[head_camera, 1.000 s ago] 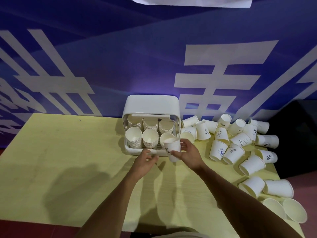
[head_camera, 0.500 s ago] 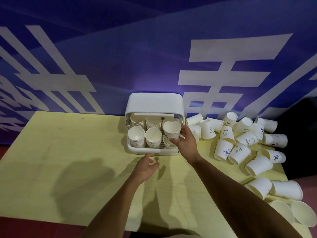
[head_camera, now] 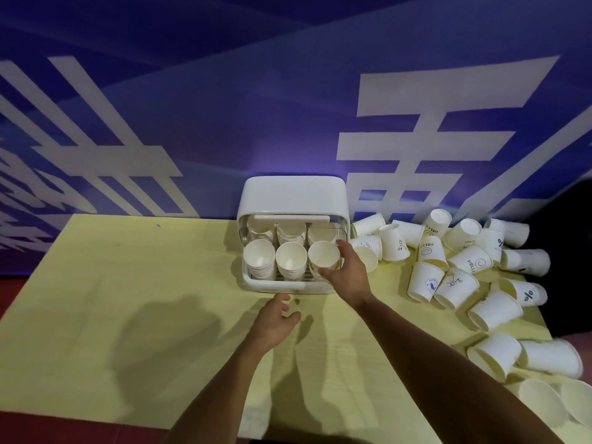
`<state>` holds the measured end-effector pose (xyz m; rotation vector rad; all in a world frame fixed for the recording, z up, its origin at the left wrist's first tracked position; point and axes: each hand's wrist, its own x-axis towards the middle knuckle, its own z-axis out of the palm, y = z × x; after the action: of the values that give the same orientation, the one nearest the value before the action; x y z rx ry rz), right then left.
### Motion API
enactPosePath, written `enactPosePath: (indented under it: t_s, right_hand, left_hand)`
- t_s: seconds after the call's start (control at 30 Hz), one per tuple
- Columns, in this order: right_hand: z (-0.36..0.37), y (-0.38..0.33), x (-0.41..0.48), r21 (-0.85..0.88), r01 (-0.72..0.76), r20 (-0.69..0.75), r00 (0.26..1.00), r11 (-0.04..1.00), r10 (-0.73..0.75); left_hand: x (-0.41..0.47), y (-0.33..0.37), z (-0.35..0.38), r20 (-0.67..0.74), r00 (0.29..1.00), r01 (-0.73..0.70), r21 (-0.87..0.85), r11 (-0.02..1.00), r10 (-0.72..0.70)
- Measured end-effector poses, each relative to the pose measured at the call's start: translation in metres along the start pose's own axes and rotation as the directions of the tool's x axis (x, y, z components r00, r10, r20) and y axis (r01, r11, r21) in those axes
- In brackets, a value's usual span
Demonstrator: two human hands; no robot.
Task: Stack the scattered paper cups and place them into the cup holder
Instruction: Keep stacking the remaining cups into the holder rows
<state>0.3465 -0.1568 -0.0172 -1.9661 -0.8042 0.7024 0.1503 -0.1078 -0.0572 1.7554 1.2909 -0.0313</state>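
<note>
Paper cup now in the cup holder, front right
Your right hand grips it there, no longer out in front; your left hand has drawn back, relaxed and empty. Many scattered cups remain at right.

The paper cup in my right grip is matt white paper, like the scattered cups, some of which carry dark print. The cup holder looks like smooth white plastic, faintly glossy. The bench has a matt pale-yellow cover, lightly creased. The backdrop banner shows a soft sheen.
</note>
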Motion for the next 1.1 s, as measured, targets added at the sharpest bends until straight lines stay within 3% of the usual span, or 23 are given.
enactPosePath:
  t_s: [0.33, 0.7, 0.87, 1.1]
  right_hand:
    - [-0.023, 0.025, -0.008, -0.063, -0.128, -0.02, 0.992, 0.99, 0.127]
    - [-0.103, 0.069, -0.026, -0.085, -0.237, -0.155, 0.963, 0.968, 0.222]
    - [-0.136, 0.089, -0.032, -0.07, -0.307, -0.218, 0.933, 0.949, 0.286]
    - [-0.153, 0.112, -0.031, -0.076, -0.342, -0.257, 0.914, 0.936, 0.313]
  left_hand:
    - [0.006, 0.01, 0.008, 0.04, 0.999, -0.012, 0.015, 1.0, 0.011]
    - [0.015, 0.081, 0.061, 0.179, 0.974, -0.141, 0.012, 0.99, 0.136]
    - [0.025, 0.124, 0.082, 0.157, 0.968, -0.2, 0.001, 0.98, 0.198]
    - [0.038, 0.145, 0.114, 0.072, 0.991, -0.106, -0.063, 0.992, 0.111]
